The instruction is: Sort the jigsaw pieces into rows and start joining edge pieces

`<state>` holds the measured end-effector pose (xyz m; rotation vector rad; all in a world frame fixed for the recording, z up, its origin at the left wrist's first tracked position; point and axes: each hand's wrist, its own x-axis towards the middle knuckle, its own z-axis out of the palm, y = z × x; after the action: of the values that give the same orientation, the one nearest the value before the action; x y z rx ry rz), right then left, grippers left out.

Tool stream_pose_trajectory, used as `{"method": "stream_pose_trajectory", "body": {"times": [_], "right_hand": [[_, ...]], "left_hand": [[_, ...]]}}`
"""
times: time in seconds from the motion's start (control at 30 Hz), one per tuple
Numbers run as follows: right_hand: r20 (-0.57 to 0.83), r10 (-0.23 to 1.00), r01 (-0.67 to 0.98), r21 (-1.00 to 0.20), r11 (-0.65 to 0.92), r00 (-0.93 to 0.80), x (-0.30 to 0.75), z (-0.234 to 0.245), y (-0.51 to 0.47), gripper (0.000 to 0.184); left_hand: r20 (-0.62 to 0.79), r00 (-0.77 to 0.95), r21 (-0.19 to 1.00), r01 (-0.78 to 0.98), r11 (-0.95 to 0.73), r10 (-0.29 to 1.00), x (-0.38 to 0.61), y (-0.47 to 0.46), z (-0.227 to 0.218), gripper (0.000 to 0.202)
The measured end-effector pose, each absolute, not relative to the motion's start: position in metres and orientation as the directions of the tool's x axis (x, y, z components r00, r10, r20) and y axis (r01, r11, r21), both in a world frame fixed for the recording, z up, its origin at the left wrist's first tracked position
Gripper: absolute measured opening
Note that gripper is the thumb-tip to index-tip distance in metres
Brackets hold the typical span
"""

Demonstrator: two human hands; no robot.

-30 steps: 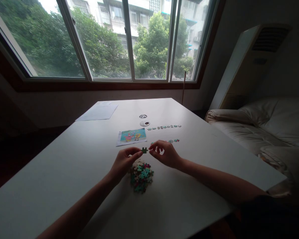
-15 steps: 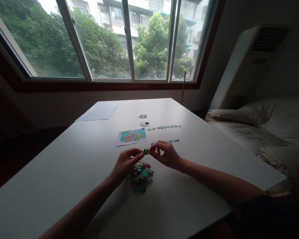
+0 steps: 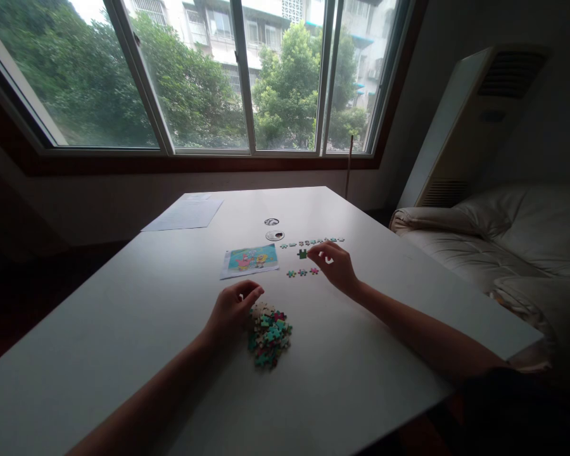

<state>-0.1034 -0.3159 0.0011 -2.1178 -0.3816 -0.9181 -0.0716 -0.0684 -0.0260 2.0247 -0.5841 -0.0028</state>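
Note:
A green jigsaw puzzle piece (image 3: 303, 254) is pinched between the thumb and fingertips of my right hand (image 3: 336, 265), above the table between two rows of pieces. My left hand (image 3: 232, 308) is closed, thumb against curled fingers, with nothing visible in it. It hovers at the upper left of a heap of mixed puzzle pieces (image 3: 270, 337). Beyond it lies a printed cartoon picture (image 3: 251, 260). The nearer row of puzzle pieces (image 3: 303, 272) sits below my right hand, which may hide part of it. The farther row of puzzle pieces (image 3: 306, 243) runs behind that hand.
Two round objects (image 3: 275, 235) lie behind the picture on the white table (image 3: 171, 278). Sheets of paper (image 3: 185, 213) rest at the far left corner. A pale sofa (image 3: 451, 237) and a tall floor unit (image 3: 456, 120) stand on the right, with windows ahead.
My left hand has let go of the green puzzle piece and drawn slightly left. My right hand has carried that piece away and to the right, over the rows.

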Motion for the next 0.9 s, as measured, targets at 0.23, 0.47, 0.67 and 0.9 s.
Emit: {"method": "stream_pose_trajectory", "body": {"times": [0.23, 0.47, 0.67, 0.9], "right_hand": [[0.726, -0.017, 0.555, -0.540, -0.633, 0.688, -0.1046, -0.0011, -0.3136, 0.015], [0.747, -0.010, 0.574, -0.518, -0.634, 0.664, -0.1041, -0.0004, -0.3134, 0.014], [0.766, -0.003, 0.591, -0.499, -0.634, 0.643, -0.1032, -0.0016, -0.3143, 0.012], [0.758, 0.023, 0.598, -0.496, -0.630, 0.652, -0.1012, -0.0039, -0.3155, 0.012]], "left_hand": [[0.247, 0.884, 0.810, -0.413, -0.417, -0.397, -0.0747, -0.0700, -0.0216, 0.028], [0.249, 0.881, 0.813, -0.415, -0.408, -0.402, -0.0715, -0.0692, -0.0254, 0.028], [0.254, 0.879, 0.806, -0.423, -0.413, -0.404, -0.0680, -0.0680, -0.0293, 0.028], [0.259, 0.880, 0.805, -0.424, -0.415, -0.397, -0.0702, -0.0686, -0.0272, 0.028]]}}
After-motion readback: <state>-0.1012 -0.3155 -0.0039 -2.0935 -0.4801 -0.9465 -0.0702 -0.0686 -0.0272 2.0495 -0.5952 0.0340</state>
